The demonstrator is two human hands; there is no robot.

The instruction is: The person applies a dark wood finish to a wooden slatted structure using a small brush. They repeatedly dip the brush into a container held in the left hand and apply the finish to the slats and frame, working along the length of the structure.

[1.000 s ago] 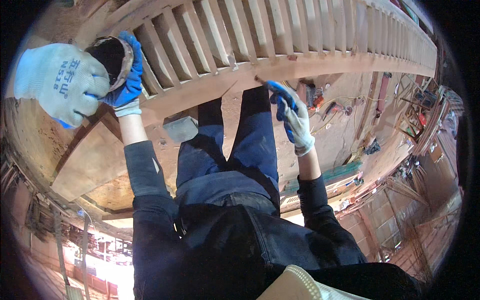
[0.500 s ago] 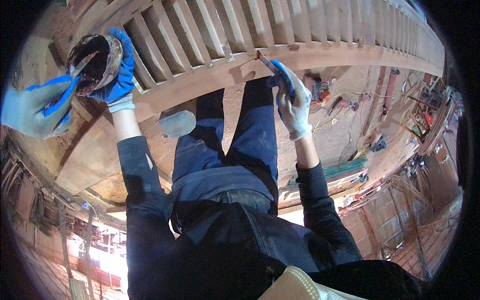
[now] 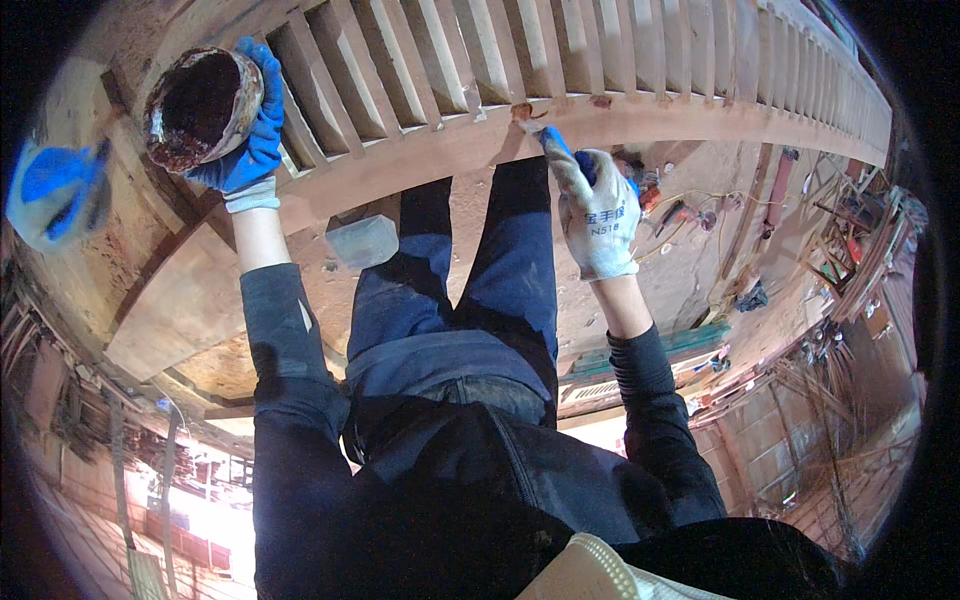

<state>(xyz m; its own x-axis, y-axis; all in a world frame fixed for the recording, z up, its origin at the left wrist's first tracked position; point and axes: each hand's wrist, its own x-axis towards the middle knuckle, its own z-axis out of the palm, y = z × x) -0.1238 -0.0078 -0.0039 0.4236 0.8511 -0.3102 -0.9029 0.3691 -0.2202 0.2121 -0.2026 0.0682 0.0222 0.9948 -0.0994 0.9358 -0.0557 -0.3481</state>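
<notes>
My left hand [image 3: 262, 140], in a blue-and-white work glove, grips a round, paste-crusted pot [image 3: 243, 100] from its right side. Dark reddish-brown paste [image 3: 195, 105] lies inside. In my right hand [image 3: 600, 215], also gloved, is a thin scraper [image 3: 538, 131], mostly hidden by my fingers. Its tip is at a brown smear [image 3: 521, 112] on the curved wooden rail [image 3: 420, 155], just below the slats. Another person's gloved hand [image 3: 58, 195] is blurred at the far left, apart from the pot; what it holds cannot be made out.
A row of wooden slats [image 3: 460, 55] runs across the top from the rail. Beneath the rail sits a pale translucent box [image 3: 362, 243] near my legs. On the floor at right lie a red tool [image 3: 675, 213], a yellow cord [image 3: 735, 193] and scrap wood [image 3: 850, 215].
The other person's hand has drawn away from the pot, down and left, with its stick. My right hand has turned and lowered the scraper against the rail, where a brown smear now shows.
</notes>
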